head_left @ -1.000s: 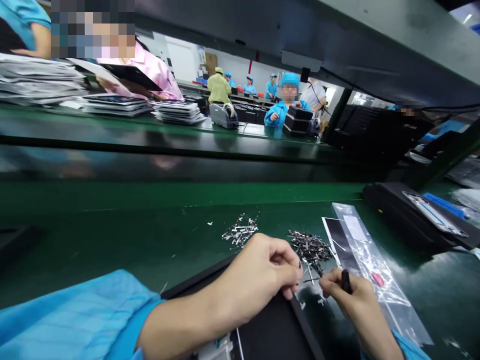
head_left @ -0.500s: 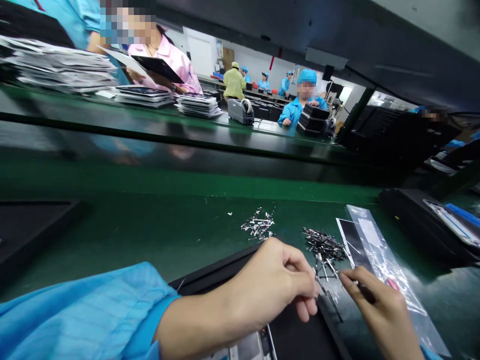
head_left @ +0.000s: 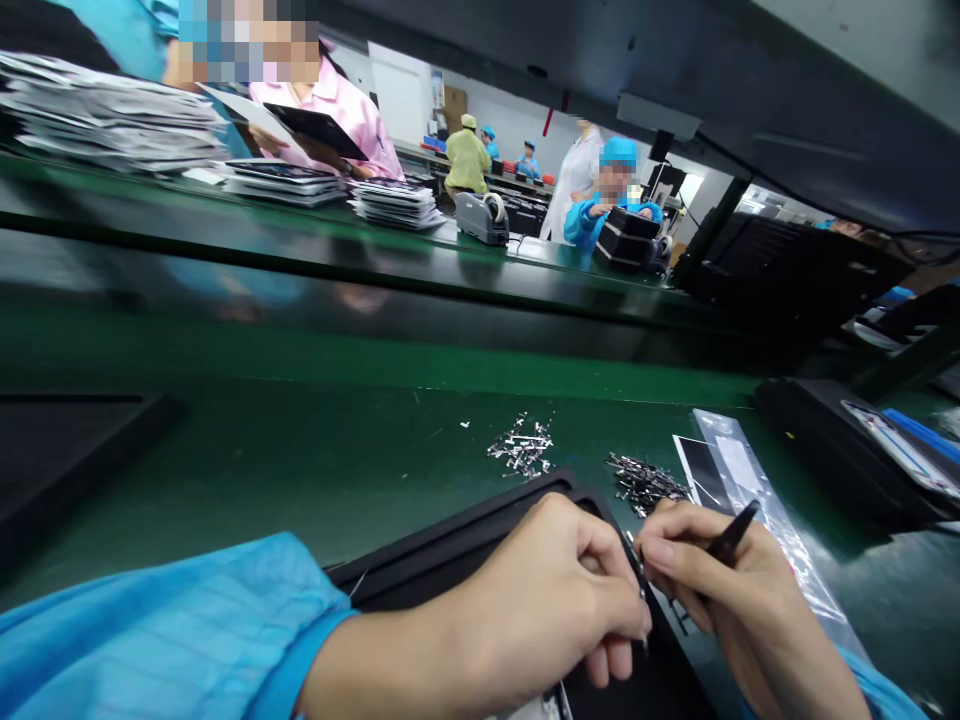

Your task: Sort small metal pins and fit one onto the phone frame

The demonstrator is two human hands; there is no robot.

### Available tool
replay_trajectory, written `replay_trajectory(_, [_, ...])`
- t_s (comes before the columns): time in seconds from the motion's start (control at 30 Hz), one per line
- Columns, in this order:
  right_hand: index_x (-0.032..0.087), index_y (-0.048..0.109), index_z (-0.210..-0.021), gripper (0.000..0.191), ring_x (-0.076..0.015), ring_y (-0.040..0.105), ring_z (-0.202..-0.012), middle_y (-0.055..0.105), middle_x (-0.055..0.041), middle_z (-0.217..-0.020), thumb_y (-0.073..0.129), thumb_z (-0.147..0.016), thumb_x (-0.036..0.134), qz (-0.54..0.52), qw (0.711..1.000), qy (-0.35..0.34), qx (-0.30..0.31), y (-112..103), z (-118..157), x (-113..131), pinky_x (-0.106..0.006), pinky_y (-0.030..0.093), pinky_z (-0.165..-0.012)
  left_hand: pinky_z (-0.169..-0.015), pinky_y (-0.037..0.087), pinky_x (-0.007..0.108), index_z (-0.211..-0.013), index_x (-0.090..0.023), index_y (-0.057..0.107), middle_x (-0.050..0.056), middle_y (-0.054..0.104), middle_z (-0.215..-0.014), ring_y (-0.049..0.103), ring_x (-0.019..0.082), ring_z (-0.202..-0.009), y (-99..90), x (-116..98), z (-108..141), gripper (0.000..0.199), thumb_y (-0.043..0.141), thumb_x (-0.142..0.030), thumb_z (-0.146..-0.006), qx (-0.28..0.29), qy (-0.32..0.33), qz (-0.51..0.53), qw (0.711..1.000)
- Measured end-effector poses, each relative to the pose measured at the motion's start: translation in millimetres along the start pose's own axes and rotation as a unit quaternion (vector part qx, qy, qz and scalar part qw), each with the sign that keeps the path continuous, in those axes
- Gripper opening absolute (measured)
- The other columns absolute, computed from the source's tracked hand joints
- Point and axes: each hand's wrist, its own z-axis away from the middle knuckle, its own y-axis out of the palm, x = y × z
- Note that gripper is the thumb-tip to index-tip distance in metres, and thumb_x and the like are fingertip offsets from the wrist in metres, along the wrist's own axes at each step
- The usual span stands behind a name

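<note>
- Bench (head_left: 300, 470) dim left of the left fingers (head_left: 619, 600), glaring pale right of the right fingers (head_left: 671, 550)
- Bag (head_left: 787, 535) glinting beside the latter
- Above both, shelf (head_left: 525, 75) shadowed, wall (head_left: 517, 105) bright
- Faces (head_left: 615, 185) pixelated

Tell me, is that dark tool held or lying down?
Held: the dark tool juts up from the grip of the right hand.

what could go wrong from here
The small piece pinched in the left hand might slip into the black tray below and be hard to spot.
The right hand, holding a dark tool, is close to the pile of dark strips and could scatter it.
Loose silvery bits nearby could get mixed in.
</note>
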Motion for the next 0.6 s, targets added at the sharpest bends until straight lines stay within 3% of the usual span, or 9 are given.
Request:
replay_trajectory(0.33, [0.016, 0.057, -0.057, 0.022, -0.0032, 0.029, -0.041, 0.043, 0.002, -0.056, 0.065, -0.064, 0.035, -0.023, 1.0, 0.004, -0.007, 2.1, 3.1, -2.1, -0.02, 0.016, -0.038, -0.043, 0.037, 0.018, -0.048, -0.012, 0.049, -0.002, 0.048, -0.041, 0.044, 0.008, -0.039, 1.7, 2.1, 4.1, 0.009, 0.053, -0.012, -0.056, 0.002, -0.017, -0.003, 1.0])
replay_trajectory(0.5, [0.016, 0.059, -0.058, 0.022, -0.0019, 0.029, -0.039, 0.045, 0.0014, -0.056, 0.063, -0.067, 0.036, -0.011, 1.0, -0.016, -0.016, 2.4, 5.5, -0.3, -0.021, 0.016, -0.039, -0.048, 0.031, 0.018, -0.055, -0.012, 0.053, -0.003, 0.05, -0.05, 0.042, 0.008, -0.05, -7.0, 0.7, 9.1, 0.005, 0.051, -0.012, -0.059, -0.032, 0.07, -0.11, 0.991])
replay_trajectory(0.6, [0.017, 0.06, -0.059, 0.021, -0.0024, 0.029, -0.038, 0.047, 0.001, -0.054, 0.064, -0.065, 0.037, -0.02, 0.999, -0.031, -0.028, 12.2, 6.6, 3.8, -0.021, 0.015, -0.038, -0.051, 0.031, 0.018, -0.061, -0.012, 0.056, -0.003, 0.052, -0.055, 0.042, 0.008, -0.053, -14.1, -5.1, 18.4, 0.005, 0.054, -0.017, -0.063, -0.026, 0.096, -0.107, 0.989])
